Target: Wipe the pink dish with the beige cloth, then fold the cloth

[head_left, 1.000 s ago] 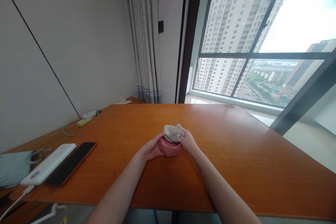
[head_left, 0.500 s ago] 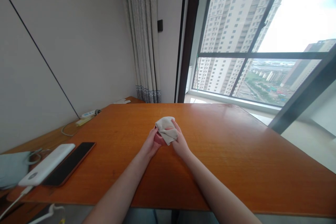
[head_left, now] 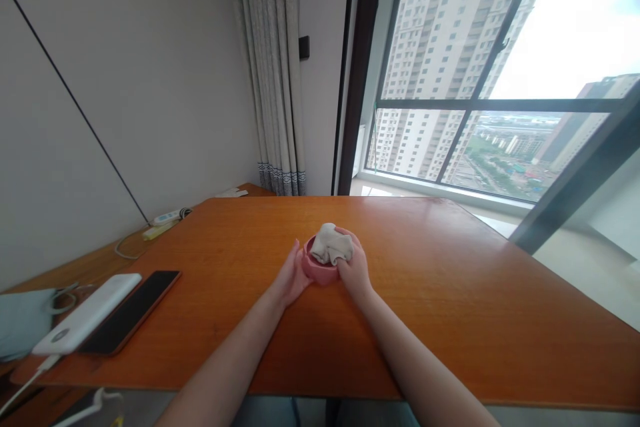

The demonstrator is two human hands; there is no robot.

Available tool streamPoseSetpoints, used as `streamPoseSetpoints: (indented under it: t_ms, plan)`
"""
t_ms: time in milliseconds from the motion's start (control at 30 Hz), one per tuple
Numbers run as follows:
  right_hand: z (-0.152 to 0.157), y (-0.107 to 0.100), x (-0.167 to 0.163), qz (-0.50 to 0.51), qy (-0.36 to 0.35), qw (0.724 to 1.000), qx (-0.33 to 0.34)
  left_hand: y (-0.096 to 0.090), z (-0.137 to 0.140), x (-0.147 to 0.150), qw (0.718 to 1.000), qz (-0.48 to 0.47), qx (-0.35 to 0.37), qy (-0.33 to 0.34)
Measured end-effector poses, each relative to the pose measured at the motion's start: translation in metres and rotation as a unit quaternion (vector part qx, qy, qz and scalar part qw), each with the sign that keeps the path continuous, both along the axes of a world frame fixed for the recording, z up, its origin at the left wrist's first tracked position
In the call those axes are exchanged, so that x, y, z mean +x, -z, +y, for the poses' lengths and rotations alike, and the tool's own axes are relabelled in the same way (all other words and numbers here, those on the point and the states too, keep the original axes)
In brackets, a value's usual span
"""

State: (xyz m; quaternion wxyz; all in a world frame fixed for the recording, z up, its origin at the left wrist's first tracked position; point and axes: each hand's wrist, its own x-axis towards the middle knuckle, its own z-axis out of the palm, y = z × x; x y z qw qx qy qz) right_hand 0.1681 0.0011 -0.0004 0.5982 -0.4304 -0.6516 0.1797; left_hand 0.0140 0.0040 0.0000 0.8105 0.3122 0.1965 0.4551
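Observation:
A small pink bowl [head_left: 320, 273] is held over the middle of the wooden table. My left hand [head_left: 293, 274] grips its left side, with the thumb up along the rim. A pale grey cloth [head_left: 330, 243] lies bunched over the bowl's opening and covers part of its inside. My right hand [head_left: 356, 267] is closed on the cloth at the bowl's right side. Some of the right fingers are hidden behind the cloth.
On the left of the wooden table [head_left: 450, 320] lie a black phone [head_left: 131, 312] and a white power bank [head_left: 87, 315] with a cable plugged in. A power strip [head_left: 167, 217] sits by the wall. Beyond the table are a curtain [head_left: 275, 80] and a window.
The cloth has shifted right and bunched up, showing more of the pink bowl and its inside. My right hand has moved slightly right with the cloth.

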Motion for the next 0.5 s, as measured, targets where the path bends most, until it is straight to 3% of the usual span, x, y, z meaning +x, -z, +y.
streamPoseSetpoints:
  t_ms: [200, 367, 500]
  plan:
    - [0.01, -0.003, 0.012, 0.035, -0.07, 0.996, -0.032, 0.008, 0.001, -0.002, 0.999, 0.018, -0.012, 0.024]
    - [0.009, 0.008, 0.0, 0.016, -0.075, 0.997, -0.03, 0.009, 0.01, -0.004, 0.997, -0.002, -0.023, -0.077]
    - [0.004, 0.022, -0.021, 0.009, -0.083, 0.995, -0.054, 0.005, 0.011, -0.007, 0.991, -0.012, 0.026, -0.134]
